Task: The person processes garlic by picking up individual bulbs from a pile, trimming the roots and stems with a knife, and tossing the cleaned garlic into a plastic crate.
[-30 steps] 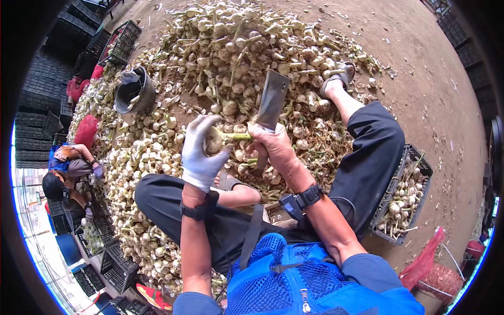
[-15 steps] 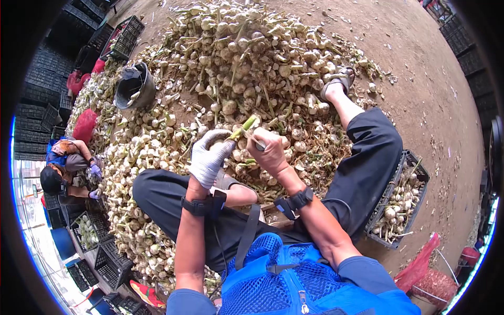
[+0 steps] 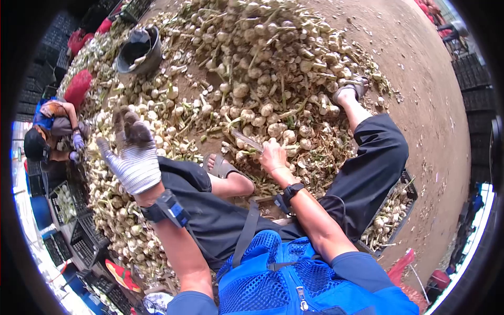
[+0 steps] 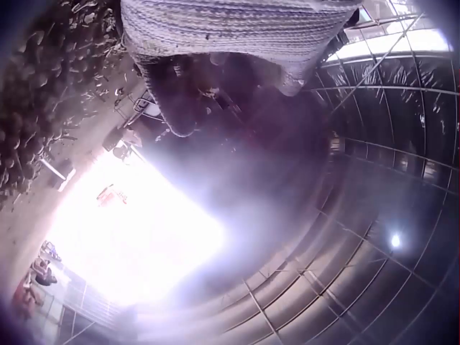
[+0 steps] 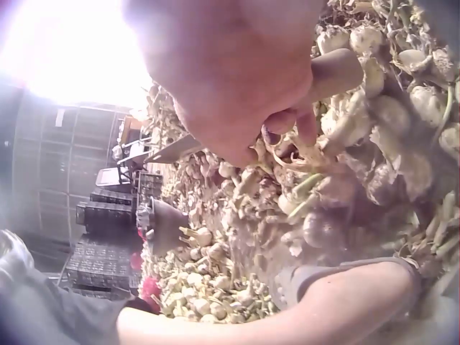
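Note:
My left hand (image 3: 134, 157), in a white knit glove with soiled fingertips, is raised over the left-side heap of trimmed garlic bulbs (image 3: 118, 215). Its fingers are spread and nothing shows between them. In the left wrist view the striped glove cuff (image 4: 237, 29) fills the top. My bare right hand (image 3: 274, 156) grips a cleaver, its blade (image 3: 247, 140) seen nearly edge-on and pointing up-left. The right wrist view shows the cleaver handle's end (image 5: 338, 73) sticking out of the fist, close over garlic bulbs (image 5: 327, 223) with stems.
A large pile of stemmed garlic (image 3: 262, 47) lies ahead. A dark bucket (image 3: 139, 50) stands at upper left. A crate of garlic (image 3: 388, 218) sits by my right leg. Another person (image 3: 52, 131) crouches at far left, near black crates (image 3: 86, 239). My sandalled foot (image 3: 223, 167) is between the hands.
My left hand held a stemmed garlic bulb beside the cleaver; it has since let go and swung out left with fingers spread. The right hand keeps the cleaver, its blade turned edge-on. The head view has shifted.

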Motion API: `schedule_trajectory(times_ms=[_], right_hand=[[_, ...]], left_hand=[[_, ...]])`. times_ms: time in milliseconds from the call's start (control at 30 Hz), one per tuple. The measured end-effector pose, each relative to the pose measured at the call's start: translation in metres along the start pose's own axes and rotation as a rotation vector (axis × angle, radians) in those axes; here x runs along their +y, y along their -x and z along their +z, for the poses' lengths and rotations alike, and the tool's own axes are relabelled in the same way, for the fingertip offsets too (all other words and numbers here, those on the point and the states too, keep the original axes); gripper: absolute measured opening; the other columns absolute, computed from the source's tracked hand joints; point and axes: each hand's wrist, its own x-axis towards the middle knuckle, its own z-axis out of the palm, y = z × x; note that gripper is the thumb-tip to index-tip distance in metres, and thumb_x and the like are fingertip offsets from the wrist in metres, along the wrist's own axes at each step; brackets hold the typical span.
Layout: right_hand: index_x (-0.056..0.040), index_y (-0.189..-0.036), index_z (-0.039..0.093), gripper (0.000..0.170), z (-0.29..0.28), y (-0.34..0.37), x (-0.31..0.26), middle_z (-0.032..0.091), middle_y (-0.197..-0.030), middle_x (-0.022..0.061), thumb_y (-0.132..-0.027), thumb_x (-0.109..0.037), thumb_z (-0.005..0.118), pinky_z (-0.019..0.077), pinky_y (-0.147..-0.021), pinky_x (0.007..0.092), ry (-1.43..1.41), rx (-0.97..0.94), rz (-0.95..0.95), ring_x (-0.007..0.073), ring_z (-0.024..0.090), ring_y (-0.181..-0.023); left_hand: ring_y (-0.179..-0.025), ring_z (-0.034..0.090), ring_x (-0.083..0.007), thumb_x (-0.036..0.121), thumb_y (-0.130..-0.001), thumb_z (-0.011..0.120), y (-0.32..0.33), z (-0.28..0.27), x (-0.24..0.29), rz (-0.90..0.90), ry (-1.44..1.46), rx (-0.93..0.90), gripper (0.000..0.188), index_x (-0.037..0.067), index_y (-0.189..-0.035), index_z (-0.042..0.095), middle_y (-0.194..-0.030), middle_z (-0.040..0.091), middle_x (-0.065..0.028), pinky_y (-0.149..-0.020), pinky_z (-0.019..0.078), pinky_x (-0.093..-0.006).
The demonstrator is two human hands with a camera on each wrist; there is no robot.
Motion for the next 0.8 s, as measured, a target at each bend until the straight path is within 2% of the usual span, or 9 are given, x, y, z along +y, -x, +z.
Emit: schedule_trajectory(times_ms=[67, 267, 400, 467, 600, 667, 733, 767, 800], right_hand=[[-0.0053, -0.092, 0.067, 0.021, 0.010, -0.004, 0.002, 0.059, -0.105, 0.0156, -0.075, -0.015, 0.073, 0.0557, -0.073, 0.0468, 0.052, -0.007, -0.035, 0.0371, 0.068, -0.083], [-0.0059, -0.091, 0.064, 0.015, 0.006, -0.016, 0.004, 0.058, -0.110, 0.0147, -0.076, -0.007, 0.068, 0.0564, -0.068, 0.0464, 0.059, 0.058, -0.094, 0.0358, 0.068, -0.076], [-0.0067, -0.091, 0.065, 0.011, 0.021, -0.019, 0.014, 0.065, -0.097, 0.0136, -0.082, -0.011, 0.063, 0.0558, -0.070, 0.0459, 0.213, -0.140, -0.102, 0.0351, 0.069, -0.079], [-0.0076, -0.091, 0.065, 0.010, 0.024, -0.017, 0.017, 0.067, -0.091, 0.0140, -0.084, -0.012, 0.059, 0.0551, -0.073, 0.0457, 0.187, -0.115, -0.132, 0.0348, 0.069, -0.082], [-0.0094, -0.090, 0.065, 0.010, 0.010, -0.020, 0.015, 0.067, -0.090, 0.0145, -0.082, -0.013, 0.061, 0.0544, -0.074, 0.0464, 0.087, -0.060, -0.023, 0.0360, 0.068, -0.085], [-0.0094, -0.088, 0.066, 0.009, -0.004, -0.023, 0.014, 0.068, -0.088, 0.0149, -0.082, -0.014, 0.061, 0.0540, -0.073, 0.0468, 0.045, -0.002, -0.003, 0.0367, 0.067, -0.085], [-0.0083, -0.085, 0.068, 0.010, -0.036, -0.025, 0.009, 0.069, -0.083, 0.0163, -0.081, -0.016, 0.062, 0.0532, -0.072, 0.0470, -0.136, 0.072, 0.089, 0.0384, 0.067, -0.081], [-0.0095, -0.086, 0.071, 0.013, -0.053, -0.024, 0.007, 0.070, -0.085, 0.0192, -0.082, -0.017, 0.061, 0.0540, -0.070, 0.0471, -0.318, 0.138, 0.139, 0.0398, 0.067, -0.079], [-0.0065, -0.086, 0.070, 0.011, -0.065, -0.028, 0.011, 0.071, -0.078, 0.0144, -0.081, -0.015, 0.065, 0.0536, -0.065, 0.0424, -0.438, 0.177, 0.131, 0.0311, 0.069, -0.071]], left_hand=[[-0.107, 0.064, -0.0281, 0.044, -0.101, 0.053, 0.004, 0.008, -0.012, -0.034, -0.046, -0.068, 0.058, 0.000, -0.137, 0.053, -0.126, 0.063, -0.0191, -0.087, 0.0573, -0.0394], [-0.104, 0.061, -0.0255, 0.037, -0.101, 0.053, 0.002, -0.002, -0.014, -0.152, -0.082, -0.102, 0.052, 0.000, -0.138, 0.053, -0.124, 0.063, -0.0169, -0.089, 0.0554, -0.0388], [-0.094, 0.054, -0.0198, 0.034, -0.102, 0.051, 0.007, 0.006, -0.023, -0.151, -0.162, -0.090, 0.051, 0.001, -0.142, 0.050, -0.118, 0.061, -0.0114, -0.083, 0.0506, -0.0339], [-0.088, 0.049, -0.0169, 0.033, -0.102, 0.051, 0.009, 0.009, -0.026, -0.150, -0.197, -0.051, 0.051, 0.002, -0.143, 0.049, -0.113, 0.060, -0.0086, -0.079, 0.0474, -0.0311], [-0.087, 0.050, -0.0154, 0.031, -0.101, 0.055, 0.010, 0.004, -0.030, -0.194, -0.243, -0.078, 0.045, 0.003, -0.135, 0.055, -0.112, 0.061, -0.0078, -0.076, 0.0481, -0.0301], [-0.086, 0.053, -0.0156, 0.030, -0.100, 0.058, 0.011, 0.006, -0.036, -0.216, -0.322, 0.007, 0.040, 0.003, -0.129, 0.058, -0.110, 0.062, -0.0072, -0.074, 0.0495, -0.0298], [-0.083, 0.067, -0.0206, 0.029, -0.099, 0.059, 0.009, 0.006, -0.044, -0.236, -0.392, -0.017, 0.036, 0.005, -0.125, 0.060, -0.101, 0.069, -0.0092, -0.072, 0.0589, -0.0329], [-0.082, 0.068, -0.0208, 0.029, -0.099, 0.059, 0.009, 0.004, -0.049, -0.244, -0.495, 0.000, 0.035, 0.005, -0.125, 0.060, -0.100, 0.069, -0.0100, -0.071, 0.0592, -0.0330], [-0.081, 0.069, -0.0208, 0.027, -0.099, 0.059, 0.010, 0.009, -0.055, -0.243, -0.618, 0.012, 0.035, 0.004, -0.125, 0.059, -0.099, 0.068, -0.0104, -0.071, 0.0595, -0.0330]])
